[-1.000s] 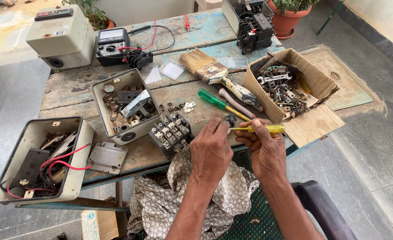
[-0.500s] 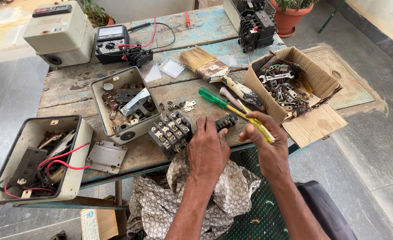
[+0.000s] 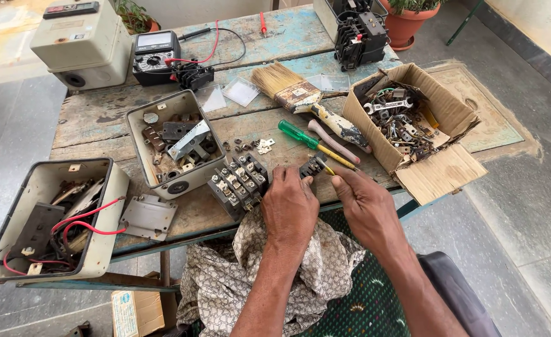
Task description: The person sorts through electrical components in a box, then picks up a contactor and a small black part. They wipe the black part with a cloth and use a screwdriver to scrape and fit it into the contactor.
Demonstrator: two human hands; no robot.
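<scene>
Green-handled screwdriver (image 3: 306,138) with a yellow shaft; worn blue-green tabletop (image 3: 101,125); red wires (image 3: 79,219) in a cream box (image 3: 44,218); patterned beige cloth (image 3: 238,274); the small part (image 3: 313,166) looks black, perhaps.

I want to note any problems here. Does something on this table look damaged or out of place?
Yes. The cardboard box of metal parts at the right edge is torn: its front flap hangs past the table edge. The paintbrush handle is stained and chipped. The tabletop paint is badly worn. Both hands hold a small black part.
</scene>
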